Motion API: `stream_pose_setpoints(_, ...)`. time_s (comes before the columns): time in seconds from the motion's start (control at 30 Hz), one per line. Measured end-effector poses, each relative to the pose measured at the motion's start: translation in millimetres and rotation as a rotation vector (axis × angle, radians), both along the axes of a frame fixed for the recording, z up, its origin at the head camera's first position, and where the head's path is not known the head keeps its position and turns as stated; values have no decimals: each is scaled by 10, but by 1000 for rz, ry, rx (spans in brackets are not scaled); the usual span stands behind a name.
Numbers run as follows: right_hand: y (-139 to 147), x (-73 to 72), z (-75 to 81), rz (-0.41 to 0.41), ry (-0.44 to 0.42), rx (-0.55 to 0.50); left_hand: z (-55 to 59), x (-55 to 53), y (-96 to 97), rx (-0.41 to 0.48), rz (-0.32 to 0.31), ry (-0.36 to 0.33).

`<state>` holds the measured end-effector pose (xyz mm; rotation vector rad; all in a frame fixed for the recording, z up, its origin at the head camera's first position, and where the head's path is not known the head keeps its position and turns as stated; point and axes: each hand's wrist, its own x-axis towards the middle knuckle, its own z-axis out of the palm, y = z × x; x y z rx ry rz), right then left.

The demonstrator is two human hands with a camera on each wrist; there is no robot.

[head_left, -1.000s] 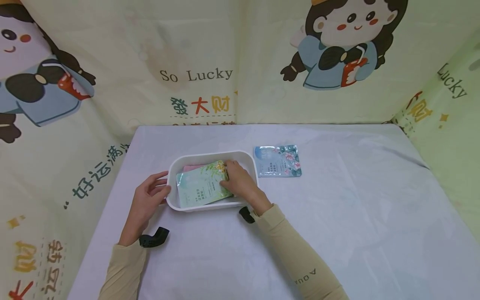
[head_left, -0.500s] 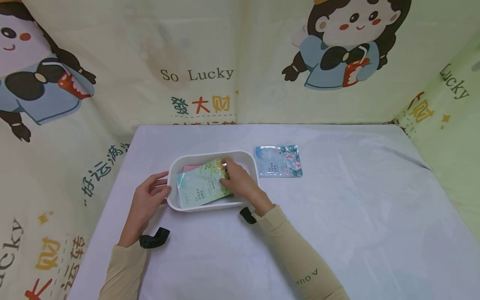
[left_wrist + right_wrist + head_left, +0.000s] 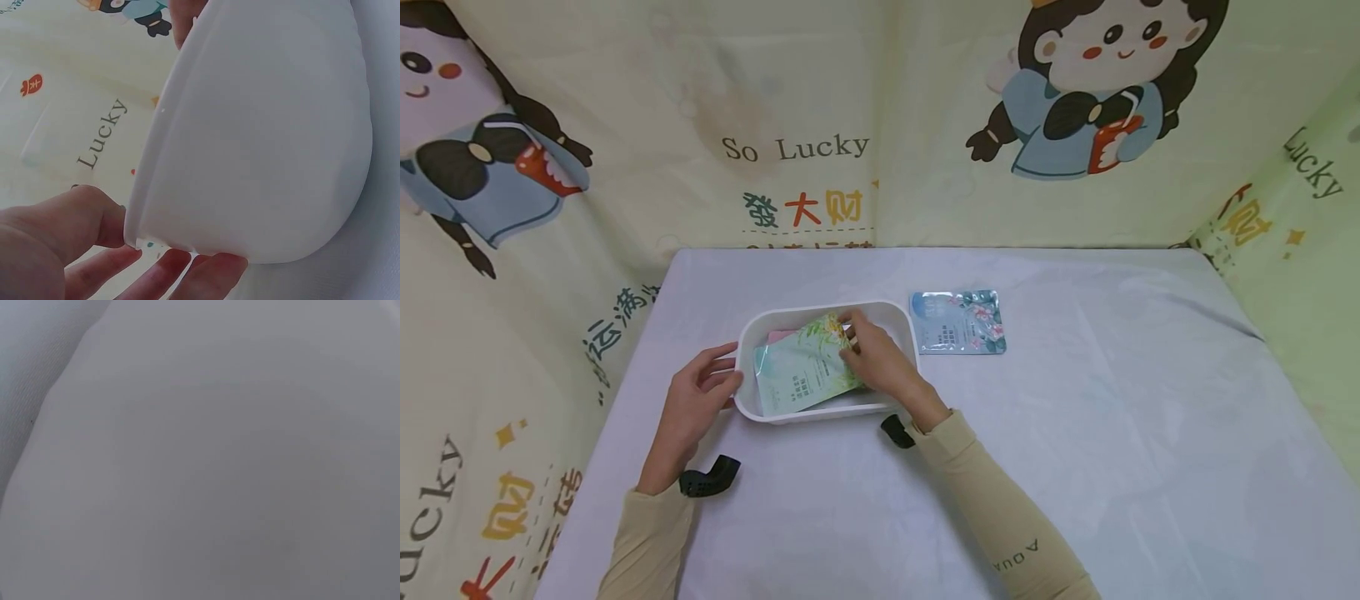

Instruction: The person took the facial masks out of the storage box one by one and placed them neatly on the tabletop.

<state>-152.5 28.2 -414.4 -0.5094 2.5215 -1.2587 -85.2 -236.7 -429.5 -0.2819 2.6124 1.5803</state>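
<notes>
In the head view, a white plastic tray [image 3: 827, 416] with rounded corners stands on the table. Inside lies a green sheet mask packet [image 3: 797, 371] with printed flowers, partly covering a pink packet [image 3: 778, 336]. My right hand [image 3: 880, 354] reaches over the tray and pinches the green packet's right edge, thumb on top. At the tray's left end, my left hand [image 3: 696, 400] touches the outside with thumb and fingers fairly straight. The left wrist view shows its fingertips along the wall, the thumb at the rim. Only the tray's white wall [image 3: 219, 456] fills the right wrist view.
A blue floral sheet mask packet [image 3: 957, 322] lies flat just right of the tray. White cloth [image 3: 1112, 433] covers the table. Behind and beside it hangs a cream backdrop [image 3: 925, 200] printed with cartoon figures and lettering. Black wrist devices [image 3: 710, 477] sit at both wrists.
The green packet's upper right part has shifted slightly left and bent up a little with my right fingers. My left hand and the tray stay put.
</notes>
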Motion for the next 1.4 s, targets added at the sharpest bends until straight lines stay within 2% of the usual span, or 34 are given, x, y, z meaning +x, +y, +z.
stream_pose_setpoints(0.43, 40, 36, 76, -9, 12, -88, -2, 11, -4, -1, 3, -4)
stream_pose_setpoints(1.17, 270, 19, 243, -36, 143, -171, -45, -6, 0, -11, 2, 25)
stream_pose_setpoints(1.4, 376, 10, 311, -54, 147, -184, -51, 3, 1, -9, 10, 24)
